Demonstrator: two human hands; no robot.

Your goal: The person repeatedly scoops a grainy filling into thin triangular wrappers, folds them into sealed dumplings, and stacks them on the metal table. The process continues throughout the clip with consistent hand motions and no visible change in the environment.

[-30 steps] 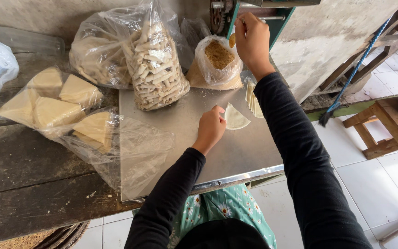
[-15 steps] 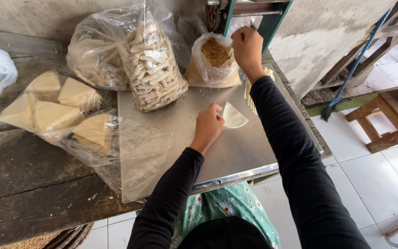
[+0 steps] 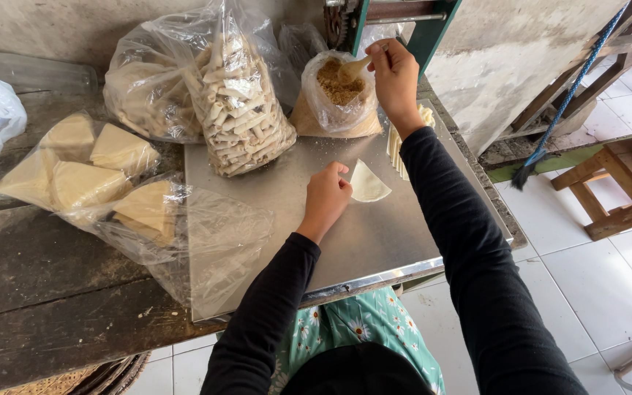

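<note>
Left hand rests loosely curled, fingertips pinning the pale wrapper flat on the steel worktop; right hand grips a spoon dipped into the open bag of brown filling, within easy reach

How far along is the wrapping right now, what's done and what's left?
Done: a clear bag beside the work spot is full of finished rolls. In hand: the left hand pins one wrapper flat on the steel sheet, with no filling on it yet, while the right hand holds a spoon in the bag of brown filling. Left: filling and rolling this wrapper, then the stack of wrappers and the bagged wrappers.
</note>
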